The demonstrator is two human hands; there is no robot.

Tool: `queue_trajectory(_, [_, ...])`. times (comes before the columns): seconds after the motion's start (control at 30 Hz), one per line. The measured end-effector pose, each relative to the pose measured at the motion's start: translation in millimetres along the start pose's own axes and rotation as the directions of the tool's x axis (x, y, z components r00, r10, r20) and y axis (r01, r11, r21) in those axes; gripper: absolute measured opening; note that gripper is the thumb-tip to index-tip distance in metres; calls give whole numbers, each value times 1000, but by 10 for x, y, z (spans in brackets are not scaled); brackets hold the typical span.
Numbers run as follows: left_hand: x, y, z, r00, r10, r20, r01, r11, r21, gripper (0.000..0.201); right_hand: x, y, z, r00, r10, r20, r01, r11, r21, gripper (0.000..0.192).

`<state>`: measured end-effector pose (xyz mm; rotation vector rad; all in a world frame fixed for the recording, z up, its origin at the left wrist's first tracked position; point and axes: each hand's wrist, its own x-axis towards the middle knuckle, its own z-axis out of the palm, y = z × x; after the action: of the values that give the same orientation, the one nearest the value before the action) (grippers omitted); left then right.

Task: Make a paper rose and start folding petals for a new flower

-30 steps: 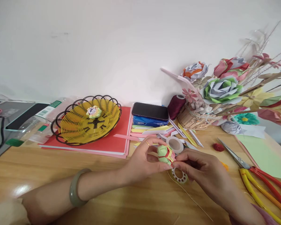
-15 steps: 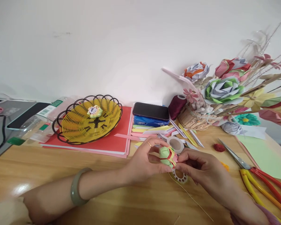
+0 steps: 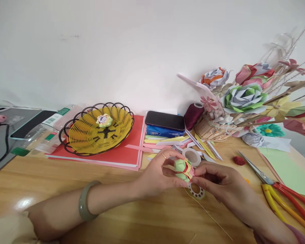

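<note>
Worktop [image 3: 132, 217] was wood, w/ everything placed here relative to the yellow basket [image 3: 98, 130] at back left. That basket sat on a stack of red paper [image 3: 122, 154] and held one small finished paper flower [image 3: 104, 120]. Far right of the basket, a bouquet of paper roses [image 3: 244, 96] stood in a woven pot. Right of the basket & well toward the near edge, long scissors w/ red-yellow handles [image 3: 282, 193] lay flat. Just right of the basket, a dark phone [image 3: 165, 121] rested on a blue tissue pack, w/ a maroon thread spool [image 3: 192, 116] beside that.

Left hand [image 3: 157, 176], right of the basket & nearer the person, had its grip closed round the paper bud [image 3: 183, 168], thumb and fingers cupping it clear of the worktop. Right hand [image 3: 218, 181], further right again, had its grip pinched shut at the bud's lower right edge; what exactly sat between the fingertips couldn't be told. A thin thread [image 3: 208, 213] trailed from under the bud toward the near edge, and a small white ring w/ holes [image 3: 197, 191] lay flat below the bud.

Change vs a sec ago: bud & both hands had drifted slightly further right of the basket, bud turned a little in the left grip, more green showing. Prob. the petals were being worked round bit by bit, not finished
</note>
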<state>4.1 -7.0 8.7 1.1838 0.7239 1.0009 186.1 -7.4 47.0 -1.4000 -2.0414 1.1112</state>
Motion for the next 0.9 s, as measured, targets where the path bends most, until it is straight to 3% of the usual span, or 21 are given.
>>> queue_trajectory(0.23, [-5, -5, -11, 1000, 2, 28, -2, 1000, 3, 42, -17, -14, 32, 998, 56, -10, -56, 998, 10, 18])
queue_trajectory(0.5, [7, -29, -28, 998, 40, 43, -38, 998, -53, 43, -15, -48, 20, 996, 25, -81, -20, 998, 63, 20])
queue_trajectory(0.63, [29, -28, -42, 997, -20, 79, 40, 966, -257, 39, -44, -96, -7, 971, -7, -238, 30, 995, 92, 21])
queue_trajectory(0.77, [33, -25, -44, 990, -93, 104, 128, 904, -408, 40, -80, -93, -5, 893, 35, -450, 36, 988, 149, 19])
queue_trajectory(0.9, [28, -40, -39, 983, -126, 135, 175, 864, -472, 35, -99, -81, 5, 883, -97, -460, 155, 984, 91, 10])
